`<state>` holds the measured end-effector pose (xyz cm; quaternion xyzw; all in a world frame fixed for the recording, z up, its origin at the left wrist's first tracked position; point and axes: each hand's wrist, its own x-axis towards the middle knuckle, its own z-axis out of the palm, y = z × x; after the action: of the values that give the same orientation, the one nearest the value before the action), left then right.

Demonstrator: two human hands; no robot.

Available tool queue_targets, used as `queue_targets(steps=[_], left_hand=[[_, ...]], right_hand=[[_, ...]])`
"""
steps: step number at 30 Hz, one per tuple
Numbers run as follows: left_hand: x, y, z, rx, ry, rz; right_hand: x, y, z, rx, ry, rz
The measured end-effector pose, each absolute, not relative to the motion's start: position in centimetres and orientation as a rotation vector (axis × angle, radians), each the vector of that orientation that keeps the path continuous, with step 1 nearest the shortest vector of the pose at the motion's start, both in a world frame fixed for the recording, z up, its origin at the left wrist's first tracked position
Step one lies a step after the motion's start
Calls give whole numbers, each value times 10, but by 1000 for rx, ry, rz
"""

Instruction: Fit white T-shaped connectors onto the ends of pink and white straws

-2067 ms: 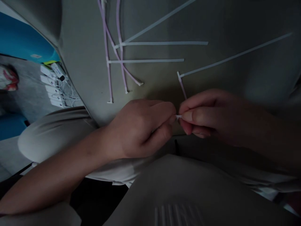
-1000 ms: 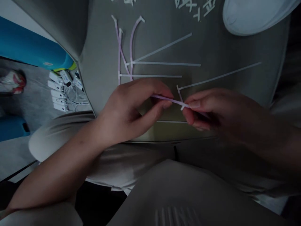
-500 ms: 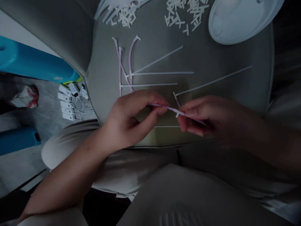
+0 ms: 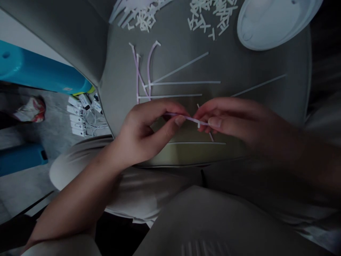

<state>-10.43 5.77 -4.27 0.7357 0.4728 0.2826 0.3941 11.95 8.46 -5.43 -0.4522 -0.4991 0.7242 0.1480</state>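
Note:
Between thumb and forefinger, my left hand (image 4: 149,131) pinches a thin purple tube (image 4: 191,119). A small white connector (image 4: 198,124) sits on this tube, its stub pointing down. My right hand (image 4: 229,119) has its thumb at the tube's right part, just past the connector, with the fingers bent behind. Partly hidden under the right hand, another purple piece lies on the grey seat (image 4: 255,64). Beyond the left hand are purple tubes (image 4: 148,65) joined to white tubes (image 4: 186,83). A white tube (image 4: 197,143) lies along the near edge.
Piles of small white connectors (image 4: 145,19) lie at the back, beside loose tubes (image 4: 125,10). A white oval container (image 4: 271,26) is at the back right. Left of the seat are a blue object (image 4: 45,73), white adapters with cables (image 4: 78,121) and someone's shoe (image 4: 33,110).
My right hand has shifted slightly up and its grip has moved along the tube. The held tube has moved a little left. The view has shifted slightly.

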Motion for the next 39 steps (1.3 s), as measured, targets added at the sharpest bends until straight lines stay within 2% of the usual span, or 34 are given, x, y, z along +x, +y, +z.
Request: queue_targets(steps=[10, 16, 19, 22, 25, 33, 36, 39], left_hand=[[-105, 62, -49, 2008, 1085, 657], [-104, 51, -54, 2326, 1563, 975], [-90, 35, -66, 2558, 1307, 901], [-70, 17, -80, 2654, 1113, 599], [-55, 8, -88, 2696, 1155, 381], [-42, 14, -78, 2743, 1207, 177], [-37, 14, -78, 2711, 1166, 89], [-35, 15, -81, 2549, 1207, 190]], right_hand=[[120, 87, -58, -1206, -1586, 2098], [126, 100, -40, -1469, -1543, 1827], [135, 105, -37, -1438, -1412, 1738], [142, 106, -42, -1375, -1248, 1795], [142, 104, -45, -1331, -1161, 1927], [136, 101, -35, -1283, -932, 2116], [139, 98, -42, -1057, -811, 2243], [140, 98, -49, -1005, -759, 2391]])
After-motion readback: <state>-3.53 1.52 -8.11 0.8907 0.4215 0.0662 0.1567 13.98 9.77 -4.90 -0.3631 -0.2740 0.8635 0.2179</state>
